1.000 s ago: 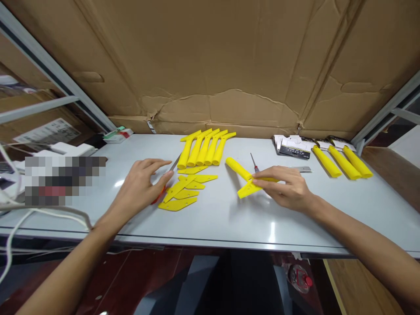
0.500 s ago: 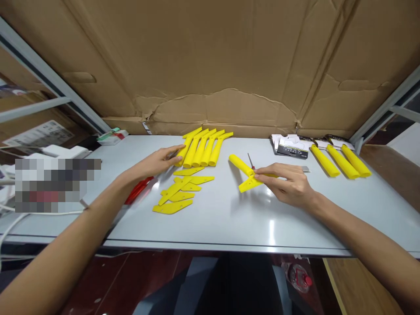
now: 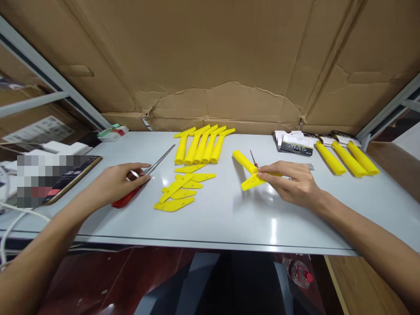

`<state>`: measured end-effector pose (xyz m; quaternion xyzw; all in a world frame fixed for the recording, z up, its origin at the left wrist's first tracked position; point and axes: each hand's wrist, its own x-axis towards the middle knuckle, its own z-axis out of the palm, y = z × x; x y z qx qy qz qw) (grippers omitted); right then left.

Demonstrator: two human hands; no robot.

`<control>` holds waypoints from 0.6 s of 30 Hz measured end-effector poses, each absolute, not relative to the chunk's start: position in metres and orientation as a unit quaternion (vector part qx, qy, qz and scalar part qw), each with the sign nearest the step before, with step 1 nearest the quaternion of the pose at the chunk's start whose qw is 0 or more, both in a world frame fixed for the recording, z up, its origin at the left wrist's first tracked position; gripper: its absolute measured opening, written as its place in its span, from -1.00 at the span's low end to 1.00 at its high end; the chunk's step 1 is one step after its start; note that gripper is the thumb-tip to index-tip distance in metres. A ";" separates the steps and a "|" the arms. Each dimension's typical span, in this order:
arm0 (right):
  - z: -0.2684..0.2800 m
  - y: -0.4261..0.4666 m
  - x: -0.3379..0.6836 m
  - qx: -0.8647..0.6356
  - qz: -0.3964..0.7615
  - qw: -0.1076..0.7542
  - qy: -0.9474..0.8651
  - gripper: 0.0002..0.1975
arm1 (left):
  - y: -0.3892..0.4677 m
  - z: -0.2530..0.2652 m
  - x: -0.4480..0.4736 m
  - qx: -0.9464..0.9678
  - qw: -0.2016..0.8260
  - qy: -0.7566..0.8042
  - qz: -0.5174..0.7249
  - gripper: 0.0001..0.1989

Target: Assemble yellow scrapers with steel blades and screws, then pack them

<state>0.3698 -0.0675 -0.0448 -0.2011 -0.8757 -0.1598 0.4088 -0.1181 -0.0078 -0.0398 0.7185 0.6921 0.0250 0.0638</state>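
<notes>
i have the left fingers (image 3: 140,180) pinched around the red-handled screwdriver (image 3: 159,162), the right fingers (image 3: 275,167) closed on a yellow handle (image 3: 243,160) right of the flat yellow pieces (image 3: 173,204) along the worktop (image 3: 210,229). it looks like tool handling; the next move calls for steady grips.

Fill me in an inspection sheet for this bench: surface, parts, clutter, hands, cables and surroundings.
Surface: pale tabletop, glossy.
Job's things: five yellow handles in a row; flat yellow plates nearer, some overlapping.
Clutter: dark device at left; packaging cards towards the right rear.
Hands: left hand holds a red-handled tool; right hand holds a yellow piece.
Cables: white cable at the left edge.
Surroundings: cardboard behind; bottle below tabletop level.
</notes>
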 end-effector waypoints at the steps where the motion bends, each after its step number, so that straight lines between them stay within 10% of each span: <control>1: -0.045 -0.068 0.370 -0.200 -0.161 0.407 -0.876 -0.69 | -0.013 -0.040 -0.119 0.713 0.059 0.698 0.025 -0.24; 18: -0.050 -0.066 0.368 -0.198 -0.177 0.397 -0.878 -0.66 | -0.038 -0.061 -0.174 0.825 -0.013 0.557 0.096 -0.54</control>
